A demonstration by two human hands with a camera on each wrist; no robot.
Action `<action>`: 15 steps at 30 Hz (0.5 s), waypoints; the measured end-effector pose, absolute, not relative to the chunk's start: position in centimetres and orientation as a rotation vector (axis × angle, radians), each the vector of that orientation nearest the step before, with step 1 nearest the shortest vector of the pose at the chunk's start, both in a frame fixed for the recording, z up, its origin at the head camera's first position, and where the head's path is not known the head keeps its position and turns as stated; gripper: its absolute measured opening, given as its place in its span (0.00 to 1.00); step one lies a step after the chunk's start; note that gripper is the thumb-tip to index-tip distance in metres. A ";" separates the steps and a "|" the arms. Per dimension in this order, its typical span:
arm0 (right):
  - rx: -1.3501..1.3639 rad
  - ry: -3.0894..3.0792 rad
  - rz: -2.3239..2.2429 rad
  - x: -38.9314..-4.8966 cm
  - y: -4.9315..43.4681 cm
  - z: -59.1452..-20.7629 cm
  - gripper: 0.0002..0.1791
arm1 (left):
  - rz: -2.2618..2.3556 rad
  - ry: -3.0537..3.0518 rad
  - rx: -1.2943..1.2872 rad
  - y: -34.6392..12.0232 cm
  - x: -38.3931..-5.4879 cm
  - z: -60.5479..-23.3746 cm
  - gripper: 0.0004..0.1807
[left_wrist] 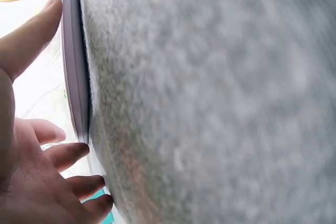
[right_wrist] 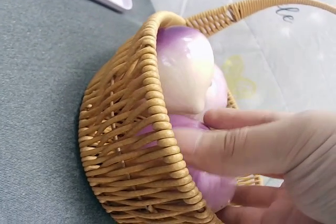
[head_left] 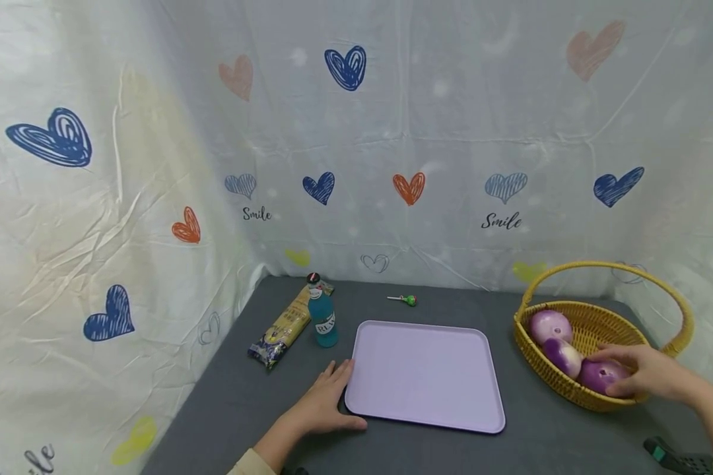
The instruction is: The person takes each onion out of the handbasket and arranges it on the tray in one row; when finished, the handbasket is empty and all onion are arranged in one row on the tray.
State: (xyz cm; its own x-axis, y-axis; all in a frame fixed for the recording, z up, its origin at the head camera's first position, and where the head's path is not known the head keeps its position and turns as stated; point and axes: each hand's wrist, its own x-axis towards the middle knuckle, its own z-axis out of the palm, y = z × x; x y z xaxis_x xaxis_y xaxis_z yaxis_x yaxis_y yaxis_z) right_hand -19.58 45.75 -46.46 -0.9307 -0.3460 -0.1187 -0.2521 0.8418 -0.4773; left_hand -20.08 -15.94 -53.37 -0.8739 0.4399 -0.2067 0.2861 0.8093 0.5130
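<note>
My right hand [head_left: 650, 373] reaches into the yellow wicker basket [head_left: 529, 346] and grips a purple onion [head_left: 600, 375] at its near side. In the right wrist view thumb and fingers lie around that onion [right_wrist: 215, 190], partly hiding it. Two more onions share the basket: a purple-and-white one [head_left: 562, 357] beside it and a paler one [head_left: 550, 326] behind. My left hand [head_left: 323, 402] rests with spread fingers at the left corner of the lilac tray [head_left: 424, 376]. Thumb and fingertips meet the tray's rim [left_wrist: 76, 61] in the left wrist view.
Left of the tray stands a blue bottle [head_left: 323, 316], with a yellow packet [head_left: 288, 326] lying behind it. A green lollipop [head_left: 411, 300] lies beyond the tray. The basket's handle [head_left: 606, 265] arches over it. A black strap-like object [head_left: 677, 455] is at the front right.
</note>
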 end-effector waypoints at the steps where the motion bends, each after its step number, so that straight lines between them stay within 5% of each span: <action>1: -0.485 2.794 -0.713 -19.6 45.9 -46.5 0.24 | 0.686 2.682 0.559 -15.9 -20.1 -53.4 0.68; 15: -0.442 2.707 -0.722 -20.0 45.7 -45.9 0.30 | 0.668 2.716 0.515 -15.2 -20.1 -53.3 0.62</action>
State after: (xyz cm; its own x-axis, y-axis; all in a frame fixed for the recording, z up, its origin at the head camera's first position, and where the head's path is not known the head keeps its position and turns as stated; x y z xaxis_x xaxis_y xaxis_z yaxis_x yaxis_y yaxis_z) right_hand -19.97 45.73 -45.88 -0.9063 -0.3674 -0.2091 -0.2144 0.8259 -0.5215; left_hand -20.11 -15.16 -53.28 -0.8918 0.4074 -0.1969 0.2697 0.8280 0.4917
